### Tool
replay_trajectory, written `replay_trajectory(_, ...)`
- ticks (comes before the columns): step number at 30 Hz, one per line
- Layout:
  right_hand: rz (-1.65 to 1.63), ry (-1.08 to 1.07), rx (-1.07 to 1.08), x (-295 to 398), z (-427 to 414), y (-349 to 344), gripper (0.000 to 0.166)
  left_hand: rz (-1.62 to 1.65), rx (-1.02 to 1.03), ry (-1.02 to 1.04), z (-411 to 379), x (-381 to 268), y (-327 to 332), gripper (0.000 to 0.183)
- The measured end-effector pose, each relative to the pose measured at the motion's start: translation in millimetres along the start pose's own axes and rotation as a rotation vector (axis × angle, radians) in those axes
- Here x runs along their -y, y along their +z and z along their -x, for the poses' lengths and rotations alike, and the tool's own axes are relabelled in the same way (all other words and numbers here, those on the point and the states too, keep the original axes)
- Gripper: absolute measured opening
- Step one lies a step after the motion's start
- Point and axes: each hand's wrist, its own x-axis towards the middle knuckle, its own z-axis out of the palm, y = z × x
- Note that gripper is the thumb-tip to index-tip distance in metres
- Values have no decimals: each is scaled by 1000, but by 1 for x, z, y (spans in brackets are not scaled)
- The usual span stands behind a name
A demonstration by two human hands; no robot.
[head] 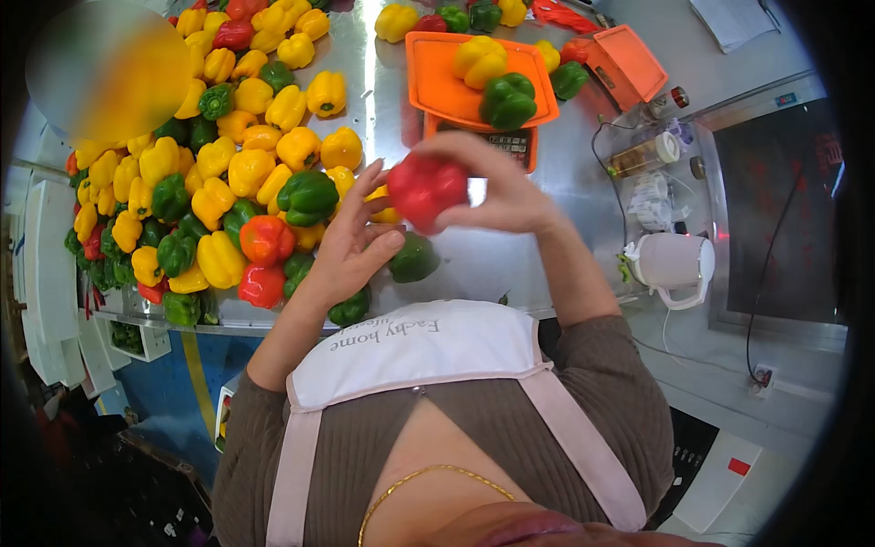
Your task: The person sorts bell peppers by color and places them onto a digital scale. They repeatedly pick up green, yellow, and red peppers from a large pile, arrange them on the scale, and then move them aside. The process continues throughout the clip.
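Observation:
A red bell pepper [425, 191] is gripped in my right hand [506, 188], held above the steel table in front of my chest. Close to its left side my left hand [354, 243] is raised with its fingers apart and nothing in its grasp. Below the red pepper a dark green pepper [413, 258] lies on the table. Just beyond my right hand stands a digital scale [532, 152], partly hidden by the hand. Its orange tray [431, 75] carries a yellow pepper [480, 61] and a green pepper [508, 100].
A large pile of yellow, green and red peppers [249, 171] covers the table's left side. An orange basket [629, 65] lies at the upper right. Along the right edge are a glass jar [642, 158], a roll of labels [651, 191], a white electric kettle [673, 263] and a black cable [618, 205].

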Motion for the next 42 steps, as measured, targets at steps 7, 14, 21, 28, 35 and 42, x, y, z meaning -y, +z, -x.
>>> replay_trajectory(7,12,-24,-898,-81,-4,-140,69,-54,-75,-127,14,19,-14,51)
replay_trajectory(14,146,299,-739,-201,13,-143,71,-114,-7,-228,29,25,-12,46)
replay_trajectory(21,-97,341,-1049,-177,63,-140,55,-171,-115,-142,44,29,-24,41)
replay_trajectory(28,-165,317,-990,-118,121,-51,45,-314,-123,-73,40,32,-11,37)
replay_trajectory(35,-344,63,-194,0,45,120,50,-391,57,-270,12,39,24,43)
replay_trajectory(42,-571,-43,-200,11,33,131,57,-95,-70,-120,31,50,22,51)
